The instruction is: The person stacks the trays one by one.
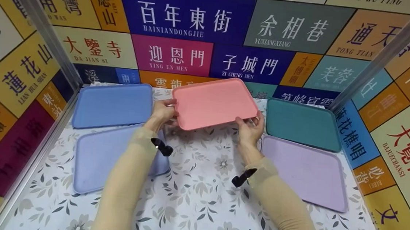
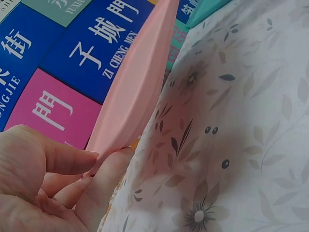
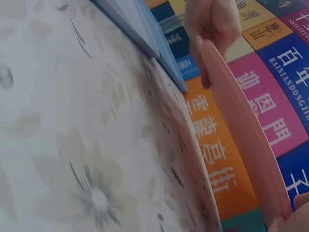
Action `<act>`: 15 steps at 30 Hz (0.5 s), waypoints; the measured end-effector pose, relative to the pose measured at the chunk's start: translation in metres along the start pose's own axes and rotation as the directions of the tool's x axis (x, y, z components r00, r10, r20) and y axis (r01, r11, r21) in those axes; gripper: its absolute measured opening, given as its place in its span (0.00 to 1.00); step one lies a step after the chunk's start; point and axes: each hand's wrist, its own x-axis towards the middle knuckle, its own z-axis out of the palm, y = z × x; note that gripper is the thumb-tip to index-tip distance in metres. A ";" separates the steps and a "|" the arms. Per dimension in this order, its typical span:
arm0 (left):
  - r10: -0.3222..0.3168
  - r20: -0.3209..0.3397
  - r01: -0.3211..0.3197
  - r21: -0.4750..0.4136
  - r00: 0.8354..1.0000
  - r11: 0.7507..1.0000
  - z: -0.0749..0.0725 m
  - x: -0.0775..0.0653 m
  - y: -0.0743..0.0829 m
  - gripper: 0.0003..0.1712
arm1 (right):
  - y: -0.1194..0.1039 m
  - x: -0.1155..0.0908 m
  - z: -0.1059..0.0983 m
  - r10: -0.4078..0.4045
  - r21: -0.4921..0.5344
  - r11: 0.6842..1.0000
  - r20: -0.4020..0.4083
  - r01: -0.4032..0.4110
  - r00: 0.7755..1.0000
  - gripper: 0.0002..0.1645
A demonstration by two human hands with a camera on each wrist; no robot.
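Note:
A pink rectangular tray is held up above the table by both hands, tilted so that its right end stands higher in the head view. My left hand pinches its left edge, thumb on one face and fingers on the other, as the left wrist view shows of the tray. At the lower right corner, my right hand grips the rim between thumb and fingers. In the right wrist view the tray appears edge-on, with only a bit of the right hand at the corner.
On the flower-patterned tablecloth lie a blue tray and a periwinkle tray at left. A green tray and a lilac tray lie at right. Printed panels wall the back and sides.

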 end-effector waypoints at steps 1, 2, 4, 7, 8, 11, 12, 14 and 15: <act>-0.001 -0.003 0.001 -0.005 1.000 1.000 0.001 0.000 0.000 0.43 | 0.003 -0.003 0.002 -0.002 0.005 1.000 -0.006 0.002 1.000 0.59; -0.003 -0.007 0.003 -0.007 1.000 1.000 0.002 -0.001 0.000 0.43 | 0.005 -0.006 0.004 -0.003 0.016 1.000 -0.010 0.003 1.000 0.61; 0.001 -0.017 -0.001 0.000 1.000 1.000 0.004 -0.001 0.000 0.42 | 0.009 -0.012 0.009 -0.012 0.036 0.999 -0.016 0.013 1.000 0.65; 0.010 -0.026 -0.010 0.010 1.000 1.000 0.007 -0.001 0.000 0.42 | 0.015 -0.020 0.016 -0.026 0.061 0.998 -0.018 0.028 0.999 0.69; 0.012 -0.028 -0.012 0.014 1.000 1.000 0.007 -0.001 0.000 0.42 | 0.016 -0.023 0.018 -0.029 0.058 0.998 -0.020 0.030 0.999 0.71; 0.018 -0.020 -0.017 0.016 1.000 1.000 0.010 -0.002 0.000 0.43 | 0.021 -0.031 0.025 -0.022 0.012 1.000 -0.025 0.022 0.999 0.72; 0.019 -0.016 -0.019 0.013 1.000 1.000 0.011 -0.002 0.000 0.43 | 0.023 -0.034 0.027 -0.016 -0.010 1.000 -0.027 0.015 1.000 0.72; 0.023 -0.008 -0.023 0.000 1.000 1.000 0.013 -0.003 0.000 0.44 | 0.025 -0.039 0.030 -0.004 -0.049 0.999 -0.024 0.003 1.000 0.73; 0.025 -0.006 -0.025 -0.006 1.000 1.000 0.014 -0.003 0.000 0.45 | 0.026 -0.041 0.031 -0.002 -0.068 0.998 -0.024 0.000 1.000 0.73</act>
